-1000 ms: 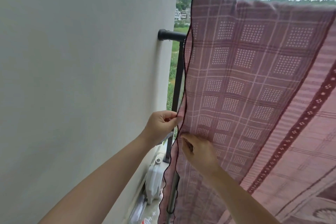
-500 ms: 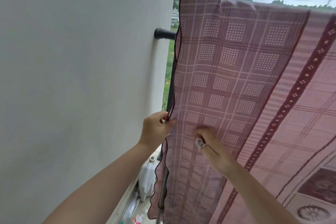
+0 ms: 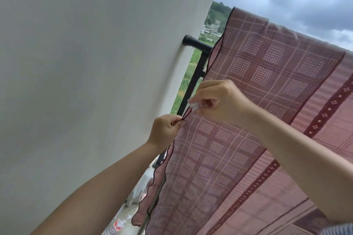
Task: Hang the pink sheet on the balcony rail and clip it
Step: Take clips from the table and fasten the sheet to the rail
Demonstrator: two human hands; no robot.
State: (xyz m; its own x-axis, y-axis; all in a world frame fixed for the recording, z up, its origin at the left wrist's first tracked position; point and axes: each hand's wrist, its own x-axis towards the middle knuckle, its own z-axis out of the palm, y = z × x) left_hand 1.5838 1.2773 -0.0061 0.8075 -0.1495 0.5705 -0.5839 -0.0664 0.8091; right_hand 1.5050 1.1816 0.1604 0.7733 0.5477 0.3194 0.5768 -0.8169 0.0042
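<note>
pink sheet hung draped over the black balcony rail beside the white wall, left hand pinched its dark edge, right hand gripped a pale clip at that edge

Two bare forearms, no rings, blue-striped sleeve (bottom right corner)

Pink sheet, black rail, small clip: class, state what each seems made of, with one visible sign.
Pink sheet: thin woven fabric, matte; daylight shows through and it drapes in folds.
Black rail: probably painted metal tube; round, rigid, slight sheen.
Clip in the right hand: likely pale plastic; too blurred for certainty.
</note>
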